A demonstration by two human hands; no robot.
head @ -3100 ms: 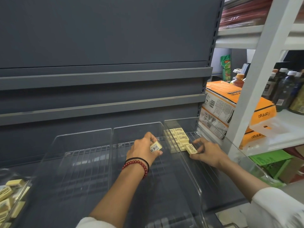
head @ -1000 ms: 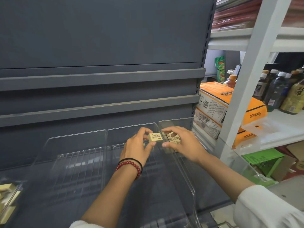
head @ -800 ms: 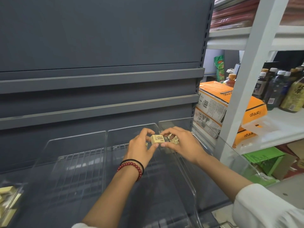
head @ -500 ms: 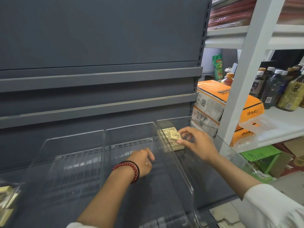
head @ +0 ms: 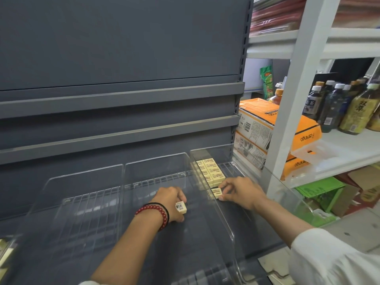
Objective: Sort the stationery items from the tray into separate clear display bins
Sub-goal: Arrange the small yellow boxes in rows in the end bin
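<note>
Several cream erasers [head: 210, 171] lie in two rows at the back of the right clear bin [head: 287, 190]. My right hand [head: 240, 192] is inside that bin and pinches one more eraser [head: 216, 192] just in front of the rows. My left hand [head: 170, 202] hovers in the middle clear bin [head: 156, 163] and grips a barcoded eraser [head: 181, 207]. A third clear bin [head: 86, 175] stands at the left with nothing visible in it.
The bins sit on a grey shelf with a grey back panel [head: 123, 58]. A tray edge with more erasers [head: 4, 251] shows at the far left. White shelving [head: 292, 99] at the right holds orange cartons [head: 267, 124] and bottles [head: 339, 108].
My left hand passed an eraser to my right hand, then pulled back toward me into the middle bin. My right hand carried that eraser down in front of the rows.
</note>
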